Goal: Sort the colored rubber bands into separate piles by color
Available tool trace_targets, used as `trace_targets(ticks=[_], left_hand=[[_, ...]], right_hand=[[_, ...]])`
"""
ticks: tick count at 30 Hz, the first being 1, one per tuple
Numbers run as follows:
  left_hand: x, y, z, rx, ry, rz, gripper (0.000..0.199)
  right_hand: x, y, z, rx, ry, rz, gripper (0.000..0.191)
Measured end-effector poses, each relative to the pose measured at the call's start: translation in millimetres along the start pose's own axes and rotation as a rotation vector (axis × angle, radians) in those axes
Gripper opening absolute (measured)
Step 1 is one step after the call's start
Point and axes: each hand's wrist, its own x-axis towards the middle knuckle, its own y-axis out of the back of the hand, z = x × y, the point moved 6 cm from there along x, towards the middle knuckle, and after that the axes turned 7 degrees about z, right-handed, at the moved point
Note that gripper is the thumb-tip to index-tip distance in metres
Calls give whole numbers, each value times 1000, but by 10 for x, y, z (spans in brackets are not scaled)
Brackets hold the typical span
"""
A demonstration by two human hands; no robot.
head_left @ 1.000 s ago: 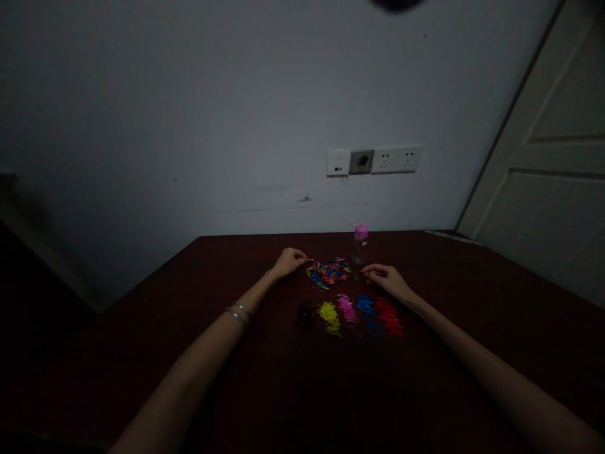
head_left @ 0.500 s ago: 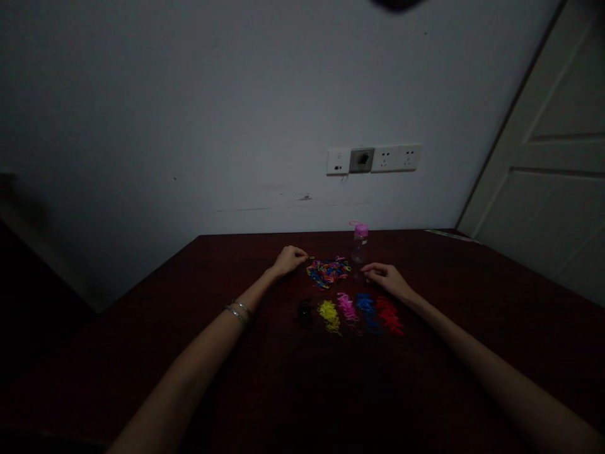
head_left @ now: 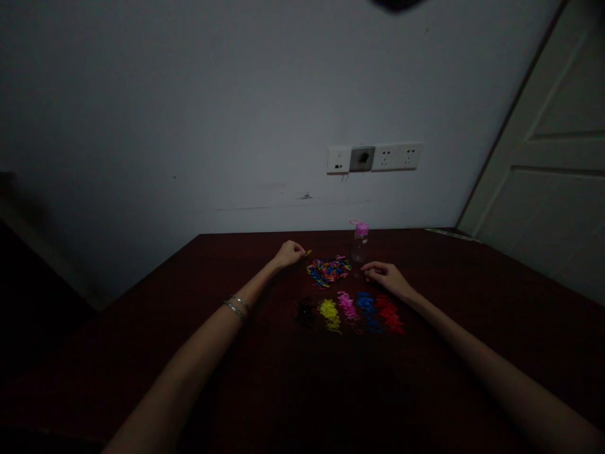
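My left hand (head_left: pixel 289 253) is closed in a pinch on a small yellow rubber band (head_left: pixel 309 253), at the left edge of a mixed pile of coloured rubber bands (head_left: pixel 328 271). On the pile's other side my right hand (head_left: pixel 384 277) rests low over the table, its fingers loosely bent and slightly apart, with nothing visible in them. Nearer to me lie sorted heaps of bands: black (head_left: pixel 305 311), yellow (head_left: pixel 329 315), pink (head_left: pixel 348 309), blue (head_left: pixel 368 311) and red (head_left: pixel 389 314).
A clear bottle with a pink cap (head_left: pixel 360 243) stands behind my right hand. The dark reddish table (head_left: pixel 236 391) meets a pale wall (head_left: pixel 236 126) carrying sockets (head_left: pixel 396 157). A white panelled door (head_left: pixel 553 170) is at the right. The light is dim.
My left hand has lifted slightly away from the mixed pile, and the yellow band shows more clearly at its fingertips. My right hand stays in place.
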Motion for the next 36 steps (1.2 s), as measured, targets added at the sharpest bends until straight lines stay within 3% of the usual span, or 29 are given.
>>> trace_targets(ticks=[6, 11, 17, 25, 36], left_hand=[[-33, 25, 125, -67, -6, -19, 22], [-59, -29, 276, -108, -55, -58, 23], [-101, -60, 444, -102, -110, -84, 23], [-148, -21, 529, -78, -175, -100, 24], [-227, 38, 590, -81, -216, -150, 25]], right_hand=[[105, -127, -307, -130, 126, 14, 28], [201, -487, -714, -129, 241, -62, 30], [269, -820, -863, -208, 247, -107, 28], [309, -842, -917, -333, 326, -28, 27], [411, -631, -721, -578, 238, -48, 34]])
